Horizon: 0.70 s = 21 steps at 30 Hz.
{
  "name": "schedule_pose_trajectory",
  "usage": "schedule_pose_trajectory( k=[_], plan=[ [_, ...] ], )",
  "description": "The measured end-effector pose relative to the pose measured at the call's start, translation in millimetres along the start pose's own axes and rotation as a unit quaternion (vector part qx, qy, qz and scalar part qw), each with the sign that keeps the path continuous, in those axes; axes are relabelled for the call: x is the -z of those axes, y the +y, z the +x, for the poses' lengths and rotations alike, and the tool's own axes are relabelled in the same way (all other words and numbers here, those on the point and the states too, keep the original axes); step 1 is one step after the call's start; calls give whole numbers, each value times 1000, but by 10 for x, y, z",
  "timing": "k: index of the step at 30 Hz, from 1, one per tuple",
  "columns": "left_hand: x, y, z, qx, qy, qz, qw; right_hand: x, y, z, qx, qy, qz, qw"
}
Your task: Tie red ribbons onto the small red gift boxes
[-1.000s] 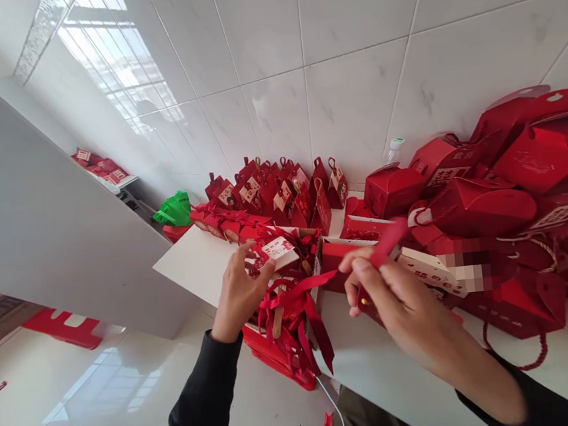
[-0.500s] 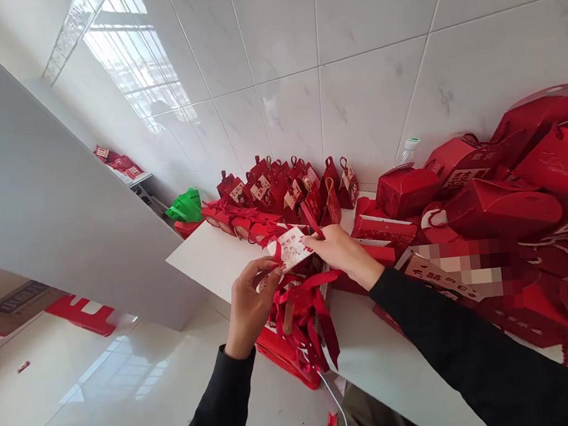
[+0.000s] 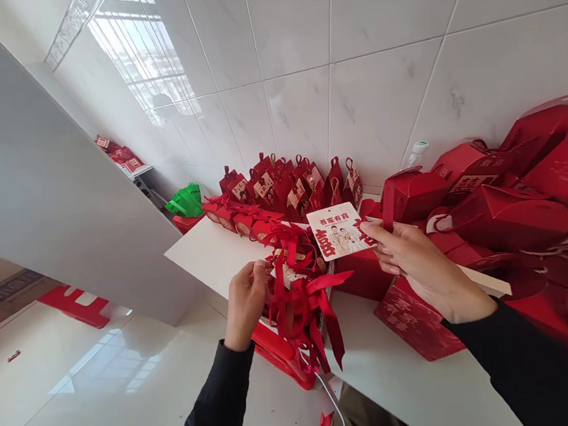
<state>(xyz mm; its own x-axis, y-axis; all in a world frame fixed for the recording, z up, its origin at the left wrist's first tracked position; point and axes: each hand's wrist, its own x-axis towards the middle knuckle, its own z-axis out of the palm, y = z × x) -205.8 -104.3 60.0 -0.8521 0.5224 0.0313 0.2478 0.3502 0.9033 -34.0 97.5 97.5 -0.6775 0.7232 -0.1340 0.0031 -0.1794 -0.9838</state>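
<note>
With our right hand (image 3: 403, 255) we are pinching a square white card (image 3: 339, 231) with red characters and a drawn couple, our thumb pressing on its right edge and our other fingers curling behind, and it is showing over the right rim of an open cardboard box (image 3: 329, 279). A flat dark-red strip (image 3: 388, 206) is sticking up from that same hand. At the left edge of the box, our left hand (image 3: 248, 300) is reaching to the glossy red ribbons (image 3: 331, 322); its thumb and fingers are appearing drawn together, but red material is blending with the tips and we cannot tell whether they are pinching a ribbon. The ribbons are filling the box and trailing over its near side, partly covering a second printed white card (image 3: 290, 278). Beyond the box, a row of small red boxes with round gold emblems (image 3: 241, 226) is running to the left, and small upright red paper bags with loop handles (image 3: 282, 193) are standing behind it. Well to the right of the box, large red gift boxes with rope handles (image 3: 505, 215) are piling up against the white tiled wall (image 3: 378, 97), a clear green-capped bottle (image 3: 418, 154) standing just beside them
</note>
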Motion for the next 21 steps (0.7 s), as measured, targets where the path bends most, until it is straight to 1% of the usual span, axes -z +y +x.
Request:
schedule_pose_trajectory(
  k=[5,8,13,18,21],
  plan=[
    [-60,45,74,7,-54,11,998,41,79,-102,-7,-4,24,1000],
    [-62,65,61,3,-67,-5,998,83,91,-133,-8,6,35,999],
    [-2,147,40,15,-60,-36,997,154,75,-159,-6,45,54,998],
    [108,257,-8,5,-27,-50,998,196,40,-175,14,84,72,994],
    [159,267,-47,3,-18,-42,999,209,19,-160,30,96,69,993]
  ],
)
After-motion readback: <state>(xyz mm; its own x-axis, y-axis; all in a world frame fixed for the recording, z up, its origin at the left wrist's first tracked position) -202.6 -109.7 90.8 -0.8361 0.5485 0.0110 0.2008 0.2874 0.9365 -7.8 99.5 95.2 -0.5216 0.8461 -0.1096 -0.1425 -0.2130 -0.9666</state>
